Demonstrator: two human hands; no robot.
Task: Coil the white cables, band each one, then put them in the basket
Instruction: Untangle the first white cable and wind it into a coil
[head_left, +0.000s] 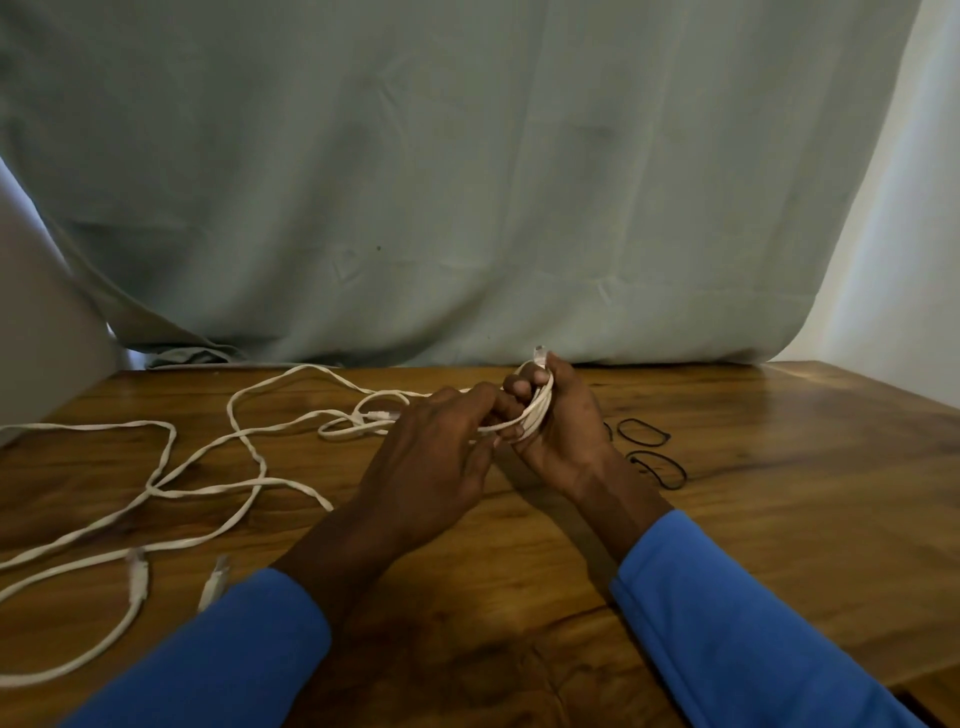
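head view: loose white cables (138, 571) left, black bands (643, 432) beside right hand (561, 421)

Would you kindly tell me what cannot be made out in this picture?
Head view only:
- coil: number of turns hidden by fingers of the right hand.
- loose white cables: cut off by the left edge, so their count is unclear.
- black bands: one seems partly hidden behind the right hand.
- basket: out of frame.

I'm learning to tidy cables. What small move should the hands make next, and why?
Probably one more wrap: the left hand pulls in slack and lays it round the coil gripped in the right hand. Only a few loops are wound, and most of the white cable lies loose across the table, so the black bands can wait.
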